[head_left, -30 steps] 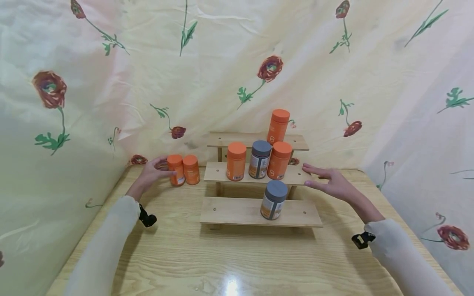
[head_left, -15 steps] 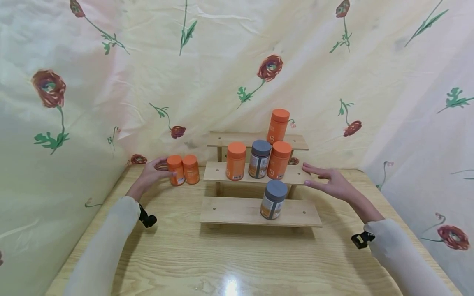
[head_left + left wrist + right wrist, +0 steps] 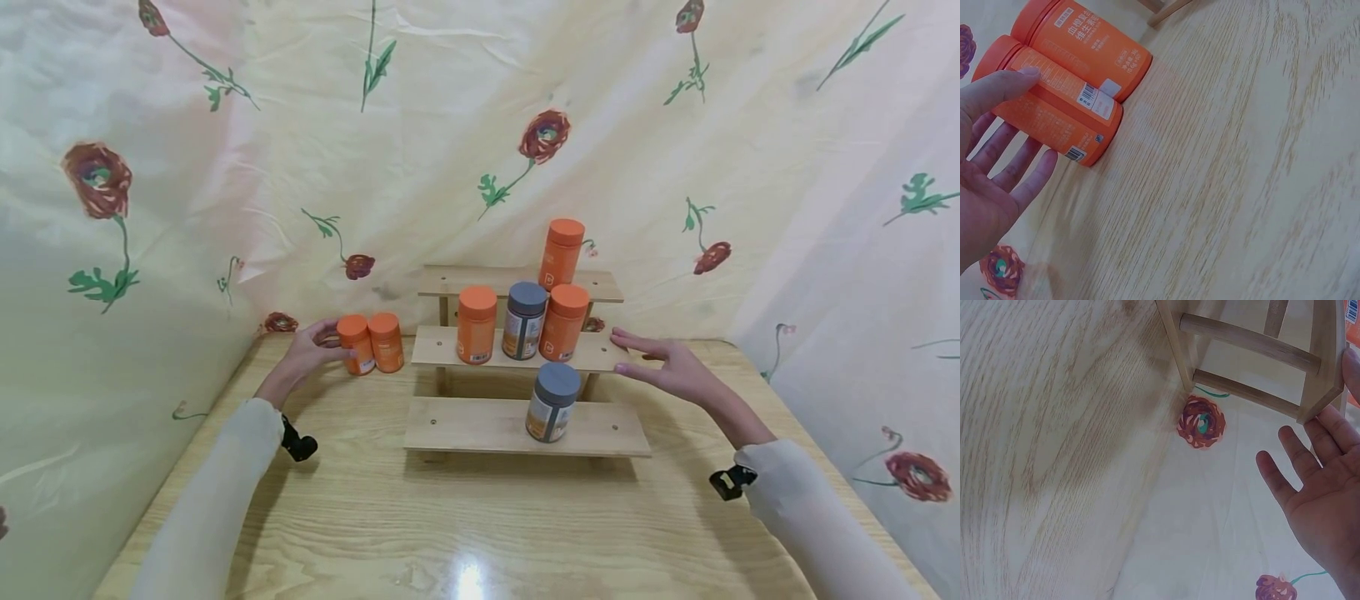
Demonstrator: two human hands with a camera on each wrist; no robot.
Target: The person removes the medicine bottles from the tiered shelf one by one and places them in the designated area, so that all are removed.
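My left hand (image 3: 309,348) is at the left of two orange jars standing side by side on the table. It holds the nearer-left orange jar (image 3: 1054,106), thumb across the front and fingers round the far side. The second orange jar (image 3: 1088,47) stands against it. My right hand (image 3: 671,367) grips the right end of the middle board of a three-tier wooden shelf (image 3: 465,425), thumb at the front edge and fingers at the back edge. In the right wrist view the ring and little fingers (image 3: 1275,478) stretch free of the wood.
On the middle tier stand two orange jars (image 3: 477,325) with a grey-lidded jar (image 3: 523,321) between them. Another orange jar (image 3: 561,254) is on the top tier, and a grey-lidded jar (image 3: 552,402) on the bottom one. Flowered cloth (image 3: 420,167) hangs behind the wooden table (image 3: 375,517).
Both hands keep their places on the jar and the shelf. The head view has shifted very slightly.
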